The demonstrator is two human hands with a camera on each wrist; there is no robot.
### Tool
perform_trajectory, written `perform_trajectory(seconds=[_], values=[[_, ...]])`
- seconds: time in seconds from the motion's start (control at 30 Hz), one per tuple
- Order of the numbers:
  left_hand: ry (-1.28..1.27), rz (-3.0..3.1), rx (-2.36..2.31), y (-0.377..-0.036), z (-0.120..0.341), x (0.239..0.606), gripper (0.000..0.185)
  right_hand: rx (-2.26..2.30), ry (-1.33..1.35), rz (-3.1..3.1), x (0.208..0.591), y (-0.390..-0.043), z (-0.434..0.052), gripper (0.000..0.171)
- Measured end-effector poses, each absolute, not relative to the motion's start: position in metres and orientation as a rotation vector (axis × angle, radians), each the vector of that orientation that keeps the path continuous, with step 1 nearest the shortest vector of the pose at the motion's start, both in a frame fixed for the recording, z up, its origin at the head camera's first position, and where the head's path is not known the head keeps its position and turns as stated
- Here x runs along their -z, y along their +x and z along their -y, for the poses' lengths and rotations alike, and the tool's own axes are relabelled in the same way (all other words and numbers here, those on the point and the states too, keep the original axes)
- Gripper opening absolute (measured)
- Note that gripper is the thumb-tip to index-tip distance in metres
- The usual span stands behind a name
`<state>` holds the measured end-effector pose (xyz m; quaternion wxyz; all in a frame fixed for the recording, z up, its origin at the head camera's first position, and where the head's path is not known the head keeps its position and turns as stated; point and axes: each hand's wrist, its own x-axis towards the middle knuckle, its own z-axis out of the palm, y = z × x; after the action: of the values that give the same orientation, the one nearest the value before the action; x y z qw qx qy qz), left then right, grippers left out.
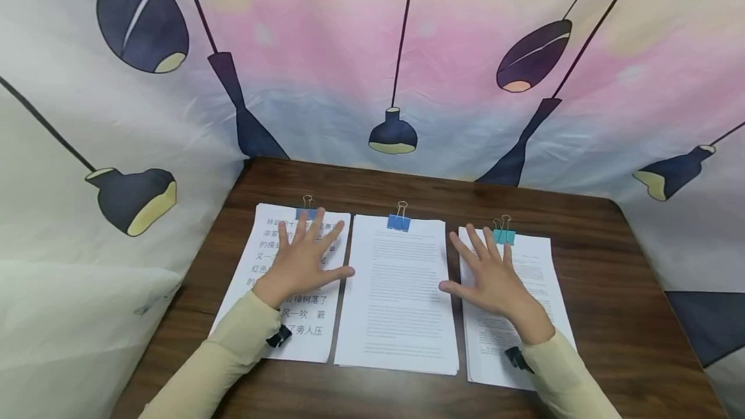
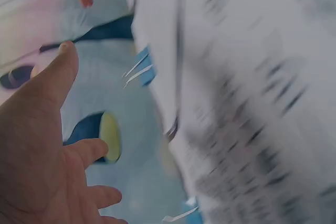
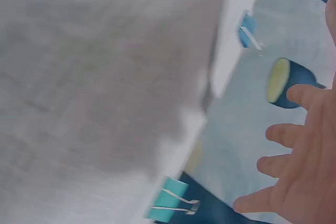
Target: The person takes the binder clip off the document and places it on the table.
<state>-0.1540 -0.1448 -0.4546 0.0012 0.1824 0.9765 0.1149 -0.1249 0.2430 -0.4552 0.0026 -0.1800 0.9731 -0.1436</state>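
Note:
Three stacks of printed paper lie side by side on a wooden table. My left hand, fingers spread wide, is over the left stack, which has large Chinese print. A blue binder clip at its top edge is partly hidden by fingers. Between my hands lies the middle stack, finely printed, with a blue binder clip. My right hand spreads over the right stack, its thumb pointing toward the middle one; a teal binder clip sits near the fingertips. Both wrist views show extended fingers holding nothing.
The dark wooden table extends right of the stacks and in front of them. Behind and at the sides hangs a cloth backdrop printed with lamps. A small black object sits at the left cuff, another at the right.

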Motion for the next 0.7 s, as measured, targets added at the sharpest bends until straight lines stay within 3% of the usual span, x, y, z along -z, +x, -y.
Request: perform_trajectory(seconds=[0.37,0.53,0.7], values=[[0.577,-3.059,-0.532,-0.173,0.174,0.429,0.082,0.539,-0.729,-3.045,0.415,-0.147,-0.216,0.103],[0.532,-3.040,-0.535,-0.192,0.190,0.420,0.071,0.735,-0.758,-2.927,0.406,-0.176,-0.180,0.100],[0.402,-3.033,-0.537,-0.208,0.203,0.419,0.048,0.930,-0.788,-2.762,0.406,-0.207,-0.135,0.094]])
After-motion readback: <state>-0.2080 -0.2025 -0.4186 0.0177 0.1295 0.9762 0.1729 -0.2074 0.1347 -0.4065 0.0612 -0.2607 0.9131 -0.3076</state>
